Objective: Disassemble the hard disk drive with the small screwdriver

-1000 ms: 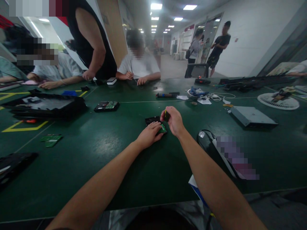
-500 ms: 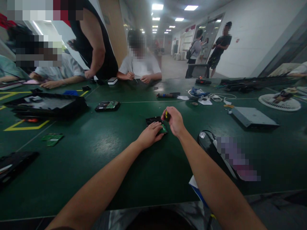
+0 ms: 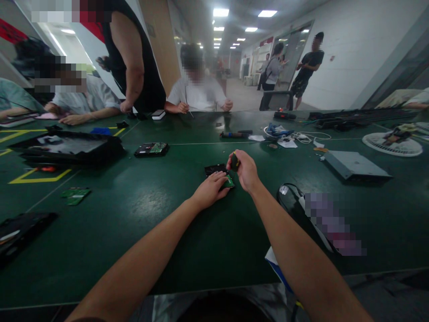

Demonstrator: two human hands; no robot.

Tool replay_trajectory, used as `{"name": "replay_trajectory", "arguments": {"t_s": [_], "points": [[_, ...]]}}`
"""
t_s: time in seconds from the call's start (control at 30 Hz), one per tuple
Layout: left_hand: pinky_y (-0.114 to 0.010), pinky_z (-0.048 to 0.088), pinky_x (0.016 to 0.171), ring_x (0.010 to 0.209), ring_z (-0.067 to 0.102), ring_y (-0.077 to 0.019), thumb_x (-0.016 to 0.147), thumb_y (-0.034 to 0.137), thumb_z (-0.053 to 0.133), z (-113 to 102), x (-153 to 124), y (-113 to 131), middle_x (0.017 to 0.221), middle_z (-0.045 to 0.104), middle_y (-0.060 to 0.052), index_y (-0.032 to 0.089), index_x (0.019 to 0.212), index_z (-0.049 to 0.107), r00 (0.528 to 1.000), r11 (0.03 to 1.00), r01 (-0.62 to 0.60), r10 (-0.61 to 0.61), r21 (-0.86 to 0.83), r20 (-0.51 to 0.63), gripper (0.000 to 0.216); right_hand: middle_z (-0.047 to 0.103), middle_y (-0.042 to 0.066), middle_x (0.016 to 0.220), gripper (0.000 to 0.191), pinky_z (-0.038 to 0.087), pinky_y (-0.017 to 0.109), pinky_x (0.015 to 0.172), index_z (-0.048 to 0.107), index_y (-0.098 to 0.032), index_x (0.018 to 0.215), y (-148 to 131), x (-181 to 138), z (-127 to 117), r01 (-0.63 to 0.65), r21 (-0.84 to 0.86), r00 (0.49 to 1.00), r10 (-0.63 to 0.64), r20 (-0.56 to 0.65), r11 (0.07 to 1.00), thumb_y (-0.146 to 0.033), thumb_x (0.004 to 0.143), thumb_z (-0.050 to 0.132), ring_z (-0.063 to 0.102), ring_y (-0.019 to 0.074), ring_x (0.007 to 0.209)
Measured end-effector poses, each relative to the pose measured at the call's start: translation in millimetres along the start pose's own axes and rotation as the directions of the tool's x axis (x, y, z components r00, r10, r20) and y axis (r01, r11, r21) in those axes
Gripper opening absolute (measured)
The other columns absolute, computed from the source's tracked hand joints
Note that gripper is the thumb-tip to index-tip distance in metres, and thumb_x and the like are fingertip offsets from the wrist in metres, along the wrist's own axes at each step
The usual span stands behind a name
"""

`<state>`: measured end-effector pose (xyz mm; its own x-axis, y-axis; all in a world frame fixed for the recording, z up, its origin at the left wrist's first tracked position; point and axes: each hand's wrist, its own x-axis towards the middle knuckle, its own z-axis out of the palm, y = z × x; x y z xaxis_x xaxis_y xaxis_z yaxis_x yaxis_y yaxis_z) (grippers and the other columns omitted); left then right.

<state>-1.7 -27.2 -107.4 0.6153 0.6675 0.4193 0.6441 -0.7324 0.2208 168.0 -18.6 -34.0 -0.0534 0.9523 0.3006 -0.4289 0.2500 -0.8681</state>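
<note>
A small black device with a green circuit board (image 3: pixel 216 170) lies on the dark green table (image 3: pixel 140 214) in front of me. My left hand (image 3: pixel 210 189) presses down flat on its near side, fingers lying over the green board. My right hand (image 3: pixel 245 169) is closed around a black and yellow screwdriver handle (image 3: pixel 235 162), held upright over the device's right edge. The tool's tip is hidden behind my fingers.
A second hard drive (image 3: pixel 151 149) lies at mid-left beside a large black tray (image 3: pixel 63 148). A loose green board (image 3: pixel 75 195) is at left. A grey metal box (image 3: pixel 355 164) and a black helmet-like object (image 3: pixel 295 205) sit at right. Several people sit or stand across the table.
My hands stay on the device with hardly any shift. The seated person opposite has moved a hand out to the side.
</note>
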Motion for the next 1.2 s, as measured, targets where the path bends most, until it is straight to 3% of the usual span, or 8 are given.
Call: {"name": "replay_trajectory", "arguments": {"t_s": [0.13, 0.33, 0.8, 1.03, 1.2], "points": [[-0.053, 0.037, 0.124, 0.146, 0.049, -0.0286, 0.101, 0.041, 0.057, -3, 0, 2, 0.151, 0.057, -0.015, 0.019, 0.133, 0.060, 1.000, 1.000, -0.009, 0.009, 0.000, 0.007, 0.039, 0.063, -0.004, 0.069, 0.035, 0.047, 0.027, 0.057, 0.060, -0.024, 0.087, 1, 0, 0, 0.004, 0.030, 1.000, -0.003, -0.010, 1.000, -0.058, 0.086, 0.071, 0.056, 0.0117, 0.057], [-0.051, 0.036, 0.125, 0.147, 0.048, -0.0285, 0.102, 0.040, 0.056, -5, 1, 3, 0.151, 0.057, -0.016, 0.016, 0.132, 0.061, 1.000, 1.000, 0.000, -0.001, 0.010, 0.015, 0.038, 0.057, -0.002, 0.068, 0.049, 0.044, 0.027, 0.056, 0.071, -0.022, 0.090, 1, 2, -2, 0.009, -0.010, 1.000, -0.009, 0.014, 1.000, -0.068, 0.092, 0.055, 0.054, 0.0110, 0.056], [-0.049, 0.036, 0.125, 0.148, 0.047, -0.0290, 0.100, 0.041, 0.058, -4, 0, 0, 0.151, 0.056, -0.016, 0.016, 0.133, 0.060, 1.000, 1.000, 0.001, -0.001, -0.012, 0.016, 0.041, 0.057, -0.002, 0.069, 0.053, 0.042, 0.028, 0.051, 0.062, -0.025, 0.082, -1, 6, -6, 0.019, 0.062, 0.996, -0.013, -0.092, 0.998, -0.077, 0.087, 0.057, 0.053, 0.0113, 0.054], [-0.050, 0.035, 0.126, 0.147, 0.048, -0.0283, 0.099, 0.042, 0.058, -6, -1, -1, 0.152, 0.056, -0.015, 0.017, 0.134, 0.060, 1.000, 1.000, -0.009, 0.009, -0.030, 0.018, 0.043, 0.055, -0.003, 0.065, 0.053, 0.036, 0.027, 0.047, 0.060, -0.024, 0.078, -11, 10, -16, 0.048, 0.101, 0.984, -0.030, -0.173, 0.994, -0.076, 0.087, 0.058, 0.050, 0.0107, 0.051], [-0.049, 0.035, 0.126, 0.146, 0.048, -0.0284, 0.097, 0.045, 0.061, -5, -2, -1, 0.153, 0.055, -0.013, 0.019, 0.144, 0.053, 0.999, 0.998, 0.016, -0.014, -0.057, 0.028, 0.054, 0.055, -0.003, 0.062, 0.052, 0.034, 0.027, 0.046, 0.058, -0.023, 0.077, -5, 16, -32, 0.000, 0.162, 0.959, 0.046, -0.281, 0.987, -0.074, 0.087, 0.057, 0.048, 0.0099, 0.048]]}}
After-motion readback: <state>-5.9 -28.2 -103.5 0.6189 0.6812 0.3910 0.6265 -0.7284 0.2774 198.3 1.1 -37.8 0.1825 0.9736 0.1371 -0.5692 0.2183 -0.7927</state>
